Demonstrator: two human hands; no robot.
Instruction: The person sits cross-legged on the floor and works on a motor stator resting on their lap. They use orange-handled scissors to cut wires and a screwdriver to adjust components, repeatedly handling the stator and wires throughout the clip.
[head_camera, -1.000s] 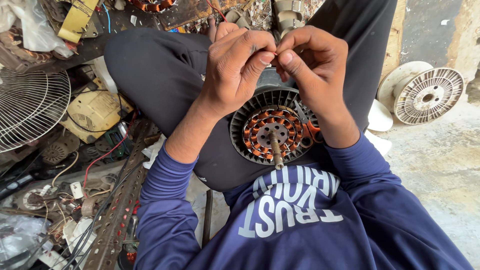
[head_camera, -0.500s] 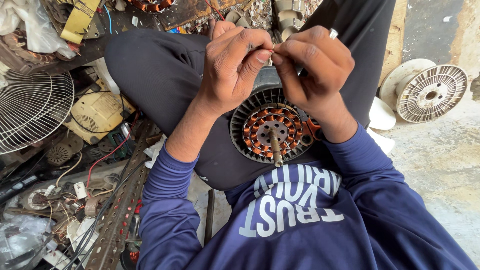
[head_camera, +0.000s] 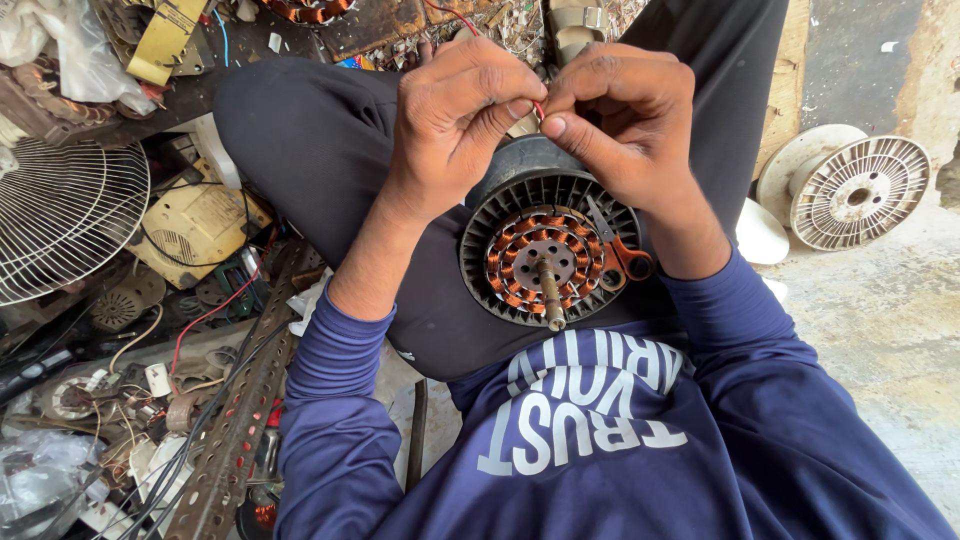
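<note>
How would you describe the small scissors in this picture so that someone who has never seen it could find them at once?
Start at the round black motor resting in the seated person's lap, its ring of copper coils around a metal shaft. The scissors lie on its right edge, just under the right hand. Their orange loop handles set them apart from the copper and black around them.

I hold both arms out in front of me, elbows bent, dark blue sleeves pushed back to mid-forearm. My bare left hand (head_camera: 455, 125) is raised with its back toward me, fingers curled in, thumb and forefinger pressed together at their tips. My bare right hand (head_camera: 625, 120) sits just beside it at the same height, wrist bent, fingers folded, thumb and forefinger pinched too. The two pinches meet tip to tip between my hands.
</note>
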